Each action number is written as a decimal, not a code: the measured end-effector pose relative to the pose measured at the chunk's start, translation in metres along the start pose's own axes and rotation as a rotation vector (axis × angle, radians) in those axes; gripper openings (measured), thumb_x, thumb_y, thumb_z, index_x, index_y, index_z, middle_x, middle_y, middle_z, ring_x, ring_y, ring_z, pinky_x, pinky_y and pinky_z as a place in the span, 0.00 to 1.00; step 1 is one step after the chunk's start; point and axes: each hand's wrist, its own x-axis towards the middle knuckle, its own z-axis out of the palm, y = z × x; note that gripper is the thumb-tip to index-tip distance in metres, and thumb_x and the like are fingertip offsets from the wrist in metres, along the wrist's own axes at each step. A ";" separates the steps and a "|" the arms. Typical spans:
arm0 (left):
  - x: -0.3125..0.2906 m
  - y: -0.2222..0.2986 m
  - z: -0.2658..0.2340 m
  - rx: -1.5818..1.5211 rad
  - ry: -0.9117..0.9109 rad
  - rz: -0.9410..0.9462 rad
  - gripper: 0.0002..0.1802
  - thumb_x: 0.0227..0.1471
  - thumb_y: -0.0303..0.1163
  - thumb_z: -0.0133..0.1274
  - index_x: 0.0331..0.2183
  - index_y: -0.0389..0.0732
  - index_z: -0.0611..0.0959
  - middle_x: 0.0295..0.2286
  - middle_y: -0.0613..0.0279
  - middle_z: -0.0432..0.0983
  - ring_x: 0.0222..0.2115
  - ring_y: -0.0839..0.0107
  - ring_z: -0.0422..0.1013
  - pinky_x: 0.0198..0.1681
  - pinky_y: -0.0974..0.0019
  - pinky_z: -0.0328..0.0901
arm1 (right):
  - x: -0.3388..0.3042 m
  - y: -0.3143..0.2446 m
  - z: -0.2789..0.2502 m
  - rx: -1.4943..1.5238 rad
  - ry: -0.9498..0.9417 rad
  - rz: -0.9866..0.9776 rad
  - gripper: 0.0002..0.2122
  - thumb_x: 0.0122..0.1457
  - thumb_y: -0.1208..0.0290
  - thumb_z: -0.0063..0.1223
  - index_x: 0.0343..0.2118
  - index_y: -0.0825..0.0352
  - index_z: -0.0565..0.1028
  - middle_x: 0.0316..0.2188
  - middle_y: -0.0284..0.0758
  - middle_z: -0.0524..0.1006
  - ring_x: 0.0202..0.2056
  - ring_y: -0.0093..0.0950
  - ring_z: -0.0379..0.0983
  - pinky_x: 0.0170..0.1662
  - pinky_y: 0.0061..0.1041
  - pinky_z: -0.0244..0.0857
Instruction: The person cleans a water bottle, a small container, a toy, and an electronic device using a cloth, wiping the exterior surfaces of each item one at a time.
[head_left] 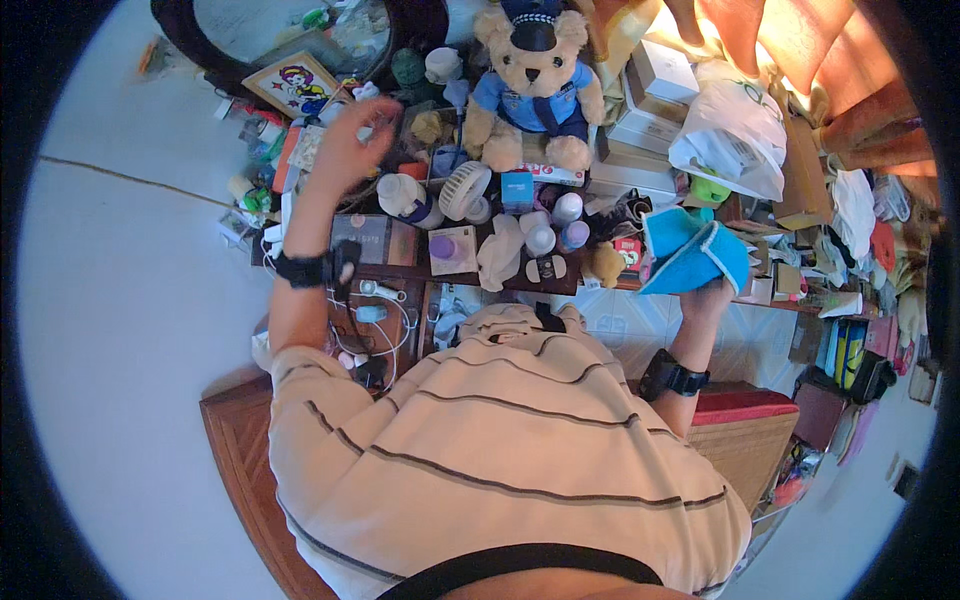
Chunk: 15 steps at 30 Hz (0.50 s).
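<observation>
At the tabletop's [402,272] back left corner, a framed cartoon picture [292,84] leans near a dark-framed mirror [425,40]. The left hand [352,148] is over the left part, its fingers loosely bent; whether they have hold of anything, I cannot tell. Below it, close to the near edge, lies a dark box [360,238], with a white bottle [402,197] just behind. Next come a small box with a purple circle [452,250] at the near edge and a white handheld fan [464,191] behind it. A teddy bear in a blue police uniform [530,85] sits toward the back edge, a small blue box [517,191] in front of it. At the right, near the front edge, the right hand [708,294] is closed on a blue cloth [690,252], fingers mostly hidden by it. A white plastic bag [733,140] rests farther back
</observation>
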 end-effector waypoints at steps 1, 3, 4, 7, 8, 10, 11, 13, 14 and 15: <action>-0.014 0.009 0.005 0.042 -0.031 0.101 0.15 0.39 0.26 0.48 0.35 0.40 0.73 0.33 0.58 0.70 0.35 0.64 0.65 0.39 0.66 0.59 | 0.002 0.003 -0.002 -0.003 -0.008 0.006 0.19 0.53 0.59 0.37 0.43 0.67 0.65 0.41 0.38 0.68 0.42 0.33 0.65 0.44 0.34 0.60; -0.042 0.032 0.018 0.131 -0.106 0.222 0.15 0.37 0.30 0.52 0.33 0.41 0.74 0.32 0.57 0.70 0.34 0.61 0.65 0.38 0.63 0.59 | 0.010 0.012 -0.010 0.230 -0.327 0.119 0.19 0.54 0.59 0.33 0.43 0.67 0.65 0.41 0.37 0.68 0.41 0.33 0.65 0.44 0.34 0.60; -0.054 0.044 0.024 0.177 -0.149 0.241 0.16 0.36 0.32 0.53 0.33 0.41 0.74 0.32 0.57 0.70 0.34 0.60 0.65 0.38 0.62 0.60 | 0.016 0.015 -0.013 0.347 -0.444 0.262 0.22 0.48 0.60 0.48 0.43 0.69 0.64 0.42 0.37 0.67 0.43 0.31 0.64 0.46 0.32 0.59; -0.087 0.050 0.052 0.234 -0.228 0.228 0.19 0.34 0.34 0.55 0.33 0.41 0.74 0.33 0.57 0.69 0.35 0.59 0.64 0.38 0.61 0.59 | 0.019 0.023 0.002 0.209 -0.460 0.247 0.24 0.45 0.61 0.50 0.43 0.70 0.64 0.43 0.37 0.67 0.43 0.30 0.64 0.46 0.31 0.58; -0.095 0.051 0.057 0.233 -0.225 0.224 0.19 0.34 0.34 0.55 0.33 0.41 0.74 0.33 0.57 0.69 0.35 0.59 0.64 0.38 0.61 0.59 | 0.019 0.025 0.012 0.158 -0.472 0.251 0.24 0.44 0.61 0.51 0.43 0.70 0.64 0.43 0.38 0.67 0.43 0.30 0.64 0.46 0.31 0.58; -0.108 0.051 0.066 0.313 -0.246 0.178 0.22 0.32 0.36 0.56 0.35 0.41 0.73 0.34 0.58 0.68 0.36 0.59 0.63 0.38 0.61 0.59 | 0.017 0.028 0.029 0.086 -0.520 0.265 0.26 0.41 0.62 0.53 0.44 0.70 0.64 0.43 0.38 0.66 0.43 0.30 0.63 0.46 0.30 0.57; -0.113 0.049 0.071 0.314 -0.242 0.174 0.22 0.32 0.36 0.56 0.35 0.41 0.73 0.34 0.58 0.68 0.36 0.59 0.63 0.38 0.61 0.59 | 0.017 0.031 0.036 0.055 -0.545 0.271 0.26 0.40 0.62 0.54 0.44 0.70 0.64 0.43 0.38 0.66 0.43 0.30 0.63 0.46 0.30 0.57; -0.122 0.043 0.078 0.356 -0.197 0.107 0.23 0.33 0.36 0.55 0.37 0.42 0.71 0.36 0.59 0.67 0.37 0.60 0.62 0.38 0.61 0.59 | 0.014 0.035 0.051 0.000 -0.604 0.286 0.28 0.38 0.63 0.55 0.44 0.70 0.64 0.43 0.38 0.66 0.44 0.29 0.63 0.47 0.30 0.57; -0.126 0.038 0.084 0.358 -0.196 0.104 0.23 0.33 0.36 0.55 0.37 0.42 0.71 0.36 0.59 0.67 0.37 0.60 0.62 0.38 0.61 0.59 | 0.011 0.036 0.058 -0.031 -0.634 0.292 0.28 0.37 0.64 0.56 0.44 0.70 0.64 0.43 0.38 0.66 0.44 0.29 0.63 0.47 0.29 0.56; -0.130 0.032 0.091 0.348 -0.186 0.077 0.24 0.34 0.35 0.55 0.38 0.42 0.70 0.35 0.58 0.67 0.37 0.59 0.63 0.38 0.60 0.59 | 0.009 0.039 0.063 -0.059 -0.663 0.297 0.29 0.36 0.64 0.57 0.44 0.70 0.64 0.43 0.38 0.66 0.44 0.29 0.62 0.47 0.29 0.56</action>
